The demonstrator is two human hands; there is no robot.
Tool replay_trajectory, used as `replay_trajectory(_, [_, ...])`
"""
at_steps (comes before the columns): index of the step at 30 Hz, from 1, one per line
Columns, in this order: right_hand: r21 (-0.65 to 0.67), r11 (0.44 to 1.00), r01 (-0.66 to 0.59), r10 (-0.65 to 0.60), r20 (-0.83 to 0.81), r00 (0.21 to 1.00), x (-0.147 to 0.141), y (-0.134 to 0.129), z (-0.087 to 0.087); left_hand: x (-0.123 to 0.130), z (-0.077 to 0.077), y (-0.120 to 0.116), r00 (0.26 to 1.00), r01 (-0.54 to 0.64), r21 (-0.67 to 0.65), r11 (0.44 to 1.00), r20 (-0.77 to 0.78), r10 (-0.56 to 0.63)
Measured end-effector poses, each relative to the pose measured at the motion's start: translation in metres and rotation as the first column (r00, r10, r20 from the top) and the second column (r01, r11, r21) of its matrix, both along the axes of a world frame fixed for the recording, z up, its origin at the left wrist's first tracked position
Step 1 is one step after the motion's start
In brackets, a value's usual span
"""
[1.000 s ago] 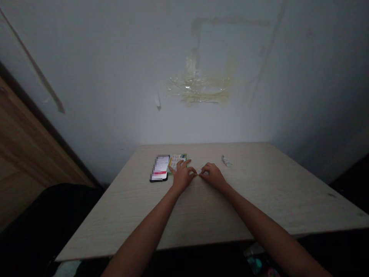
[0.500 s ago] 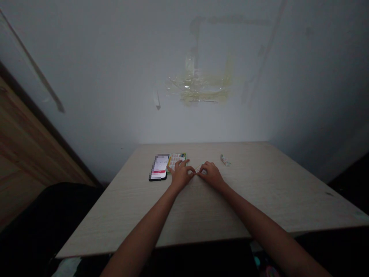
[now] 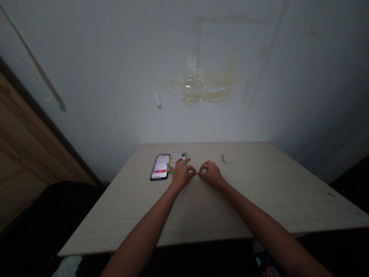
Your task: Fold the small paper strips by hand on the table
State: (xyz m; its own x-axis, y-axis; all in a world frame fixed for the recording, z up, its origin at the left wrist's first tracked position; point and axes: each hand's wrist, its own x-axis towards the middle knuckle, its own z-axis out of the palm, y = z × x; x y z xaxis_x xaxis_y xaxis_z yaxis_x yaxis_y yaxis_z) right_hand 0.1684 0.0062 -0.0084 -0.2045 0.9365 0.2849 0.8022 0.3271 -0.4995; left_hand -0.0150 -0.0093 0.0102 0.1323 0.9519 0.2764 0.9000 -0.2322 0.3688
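My left hand (image 3: 182, 174) pinches thumb and forefinger together at the middle of the table, its other fingers spread over the edge of a colourful printed card (image 3: 176, 158). Close beside it, my right hand (image 3: 211, 173) is also pinched, the fingertips of both hands nearly meeting. Something thin and pale shows between them, too small to make out. A phone (image 3: 160, 167) with a lit screen lies left of the card. Right of my right hand is a small crumpled clear wrapper (image 3: 226, 160).
The pale wooden table (image 3: 259, 184) runs back to a grey wall with peeling clear tape (image 3: 201, 88). A wooden panel (image 3: 31, 142) stands at the left, with a dark object (image 3: 54, 207) below it. Some items lie under the table's front edge.
The view has shifted very slightly. Both hands keep their pinched pose close together; my right hand's fingers have moved a little.
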Motion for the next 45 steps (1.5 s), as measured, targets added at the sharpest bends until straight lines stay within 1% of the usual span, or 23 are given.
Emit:
replay_trajectory(8, [0.007,1.000,-0.003,0.003,-0.031,0.999,-0.0004,-0.0009,0.0007,0.0010,-0.0006,0.0019,1.000,0.011,-0.011,1.000,-0.016,-0.012])
replay_trajectory(15, [-0.017,1.000,-0.007,0.006,-0.032,0.999,0.0005,0.0011,-0.0005,0.0015,0.0053,0.0012,1.000,0.013,-0.062,0.998,-0.012,-0.013])
replay_trajectory(20, [-0.031,0.999,-0.018,0.016,-0.036,0.999,0.0015,0.0023,-0.0001,0.0005,0.0083,-0.0002,1.000,0.019,-0.053,0.998,-0.023,-0.020])
replay_trajectory(28, [-0.072,0.996,-0.057,0.051,-0.080,0.996,0.0050,0.0035,0.0034,-0.0032,0.0067,0.0020,0.999,0.024,-0.085,0.996,-0.033,-0.027])
replay_trajectory(33, [-0.055,0.996,-0.069,0.064,-0.087,0.994,0.0058,0.0017,0.0051,-0.0036,0.0066,-0.0007,1.000,0.015,-0.097,0.995,-0.022,-0.018])
replay_trajectory(41, [-0.030,0.998,-0.060,0.058,-0.076,0.995,0.0052,0.0006,0.0048,0.0008,0.0064,-0.0042,1.000,-0.001,-0.048,0.999,0.014,0.002])
replay_trajectory(45, [-0.026,0.997,-0.067,0.065,-0.086,0.994,0.0050,0.0007,0.0041,0.0038,0.0076,-0.0057,1.000,-0.013,-0.061,0.998,0.009,0.014])
